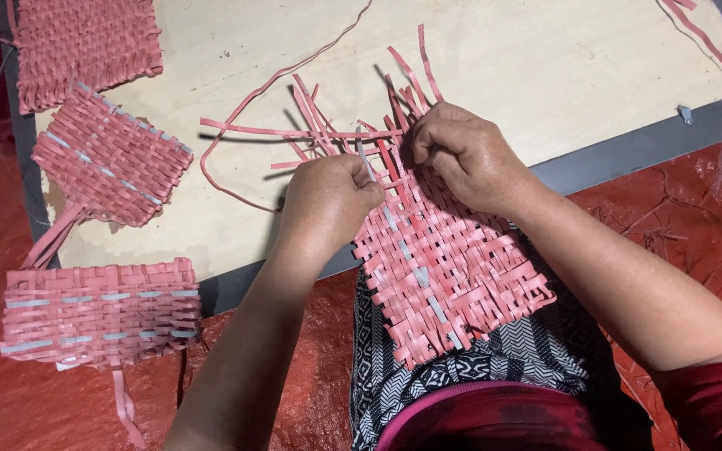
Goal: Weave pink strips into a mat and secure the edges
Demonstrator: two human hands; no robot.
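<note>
The left hand [327, 200] is curled tight, its thumb and fingers pinched on a grey strip [367, 163] at the upper edge of the pink mat [449, 267]; the fingertips are folded under the knuckles, so just how they meet the strip is hidden. The right hand [465, 154] is bent in a loose fist on the mat's top edge, fingers pressing among the upright pink strips [407, 83]; whether it pinches one strip or only holds them down I cannot tell, as the fingertips are tucked out of sight. The mat lies tilted across the near edge of the board [545, 75], its upper part on the pale wood and its lower part on the person's patterned lap, with unwoven ends fanning out from the top onto the board. A long loose strip [227, 142] loops from those ends toward the board's far edge. Three other woven pieces sit at the board's left side: one [85, 42] at the far left corner, cut off by the frame, one [110, 159] on the left edge with a tail of strips, and one [102, 313] off the near left corner on the red sheet [10, 401]. A small grey object [685, 114] near the board's right edge is too small to make out.
</note>
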